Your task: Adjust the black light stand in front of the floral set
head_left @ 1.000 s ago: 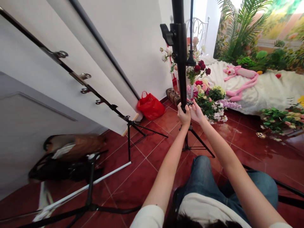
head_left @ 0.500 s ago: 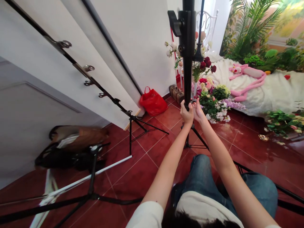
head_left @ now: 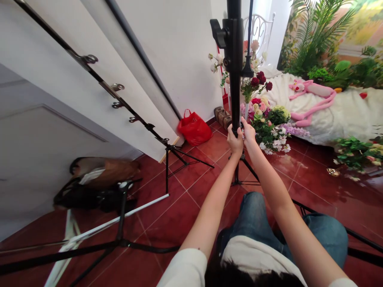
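A black light stand (head_left: 235,91) rises upright in front of me, its upper clamp knob (head_left: 219,34) pointing left. My left hand (head_left: 235,141) is wrapped round the pole low down, above the tripod legs. Just right of it, my right hand (head_left: 247,133) has its fingers closed at a small dark part on the pole's right side, probably a knob, mostly hidden by the fingers. A black cable with a plug-like end (head_left: 247,67) hangs beside the pole.
Behind the stand are flowers (head_left: 263,119) and a white-covered bed (head_left: 344,115) with a pink plush toy (head_left: 323,92). A red bag (head_left: 195,129) sits by the wall. Leftward are another stand (head_left: 168,148), bags (head_left: 104,179) and black tripod legs (head_left: 119,242) over the red tiles.
My right hand has shifted slightly up and its fingers have turned at the pole's side. My left hand keeps its hold. The view has moved slightly.
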`<action>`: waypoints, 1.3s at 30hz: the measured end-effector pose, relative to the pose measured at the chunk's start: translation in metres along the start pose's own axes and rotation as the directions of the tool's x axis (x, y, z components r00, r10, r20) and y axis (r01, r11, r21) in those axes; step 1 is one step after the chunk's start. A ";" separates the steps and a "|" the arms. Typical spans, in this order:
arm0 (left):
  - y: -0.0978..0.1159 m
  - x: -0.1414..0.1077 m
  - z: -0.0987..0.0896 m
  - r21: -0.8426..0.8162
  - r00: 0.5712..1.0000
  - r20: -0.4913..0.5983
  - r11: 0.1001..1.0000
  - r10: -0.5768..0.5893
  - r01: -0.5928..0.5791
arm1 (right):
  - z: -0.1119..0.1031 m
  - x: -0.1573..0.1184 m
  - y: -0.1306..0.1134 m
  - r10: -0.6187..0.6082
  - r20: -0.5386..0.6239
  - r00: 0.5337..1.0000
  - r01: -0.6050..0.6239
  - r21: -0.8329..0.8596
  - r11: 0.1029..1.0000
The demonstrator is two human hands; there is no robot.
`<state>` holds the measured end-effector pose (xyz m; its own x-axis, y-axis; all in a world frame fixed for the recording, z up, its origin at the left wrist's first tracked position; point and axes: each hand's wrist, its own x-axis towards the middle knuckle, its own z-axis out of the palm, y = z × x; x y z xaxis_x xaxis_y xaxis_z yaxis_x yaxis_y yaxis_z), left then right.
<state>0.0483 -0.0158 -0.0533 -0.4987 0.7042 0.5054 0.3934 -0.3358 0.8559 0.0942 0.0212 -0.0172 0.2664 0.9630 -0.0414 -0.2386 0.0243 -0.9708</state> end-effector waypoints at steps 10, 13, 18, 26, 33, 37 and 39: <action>-0.003 0.000 -0.004 0.025 0.996 0.066 0.998 0.053 -0.055 | -0.087 -0.052 0.004 0.004 0.006 1.000 -0.005 0.165 0.986; -0.001 0.000 -0.004 0.061 0.996 0.068 0.996 0.053 -0.057 | -0.159 -0.093 0.019 0.084 -0.101 0.991 -0.058 0.238 0.970; 0.003 0.000 -0.007 0.109 0.996 0.089 0.994 0.019 -0.029 | -0.282 -0.158 0.030 0.129 -0.452 0.882 0.054 0.369 0.928; 0.018 -0.015 0.004 0.042 0.978 -0.207 0.999 0.002 0.007 | -0.421 -0.248 -0.010 0.049 -0.813 0.580 0.390 0.330 0.859; 0.067 -0.173 0.056 -0.142 0.998 0.067 0.990 0.003 0.007 | -0.472 -0.337 -0.039 0.039 -0.944 0.328 0.591 0.237 0.771; 0.143 -0.287 0.097 -0.447 0.815 0.539 0.892 0.214 0.062 | -0.480 -0.370 -0.050 0.088 -0.958 0.275 0.677 0.257 0.690; 0.197 -0.334 0.117 -0.568 0.611 0.701 0.806 0.368 0.166 | -0.482 -0.382 -0.054 0.103 -0.955 0.278 0.697 0.275 0.663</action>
<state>0.3824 -0.2435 -0.0664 0.3814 0.7455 0.5466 -0.2043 -0.5087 0.8364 0.4552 -0.4770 -0.0624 0.9414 0.0143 -0.3369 -0.2289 0.7608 -0.6073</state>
